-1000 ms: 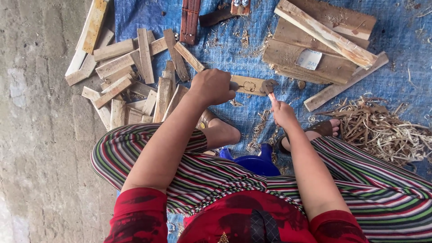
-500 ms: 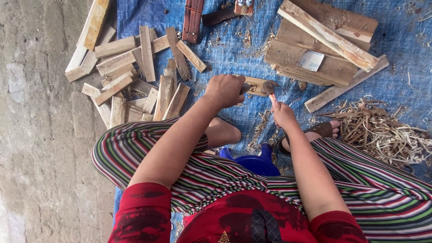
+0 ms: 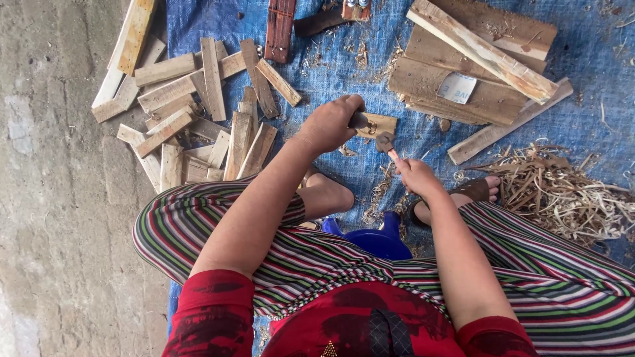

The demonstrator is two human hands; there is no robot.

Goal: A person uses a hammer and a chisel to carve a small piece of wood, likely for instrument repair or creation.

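We pin a small board (image 3: 377, 123) with our left hand (image 3: 329, 123), clenched on it. Our right hand (image 3: 415, 175) grips a hammer (image 3: 385, 141); a stray blow could strike the left fingers, which sit just beside its head.

Two bare hands, left (image 3: 329, 123) and right (image 3: 415, 175), are working over one blue tarp (image 3: 582, 59). One small wood block (image 3: 377, 123) is lying between them. Left of it, some twenty cut slats (image 3: 198, 125) are piling up; right of it, one heap of shavings (image 3: 562, 192).
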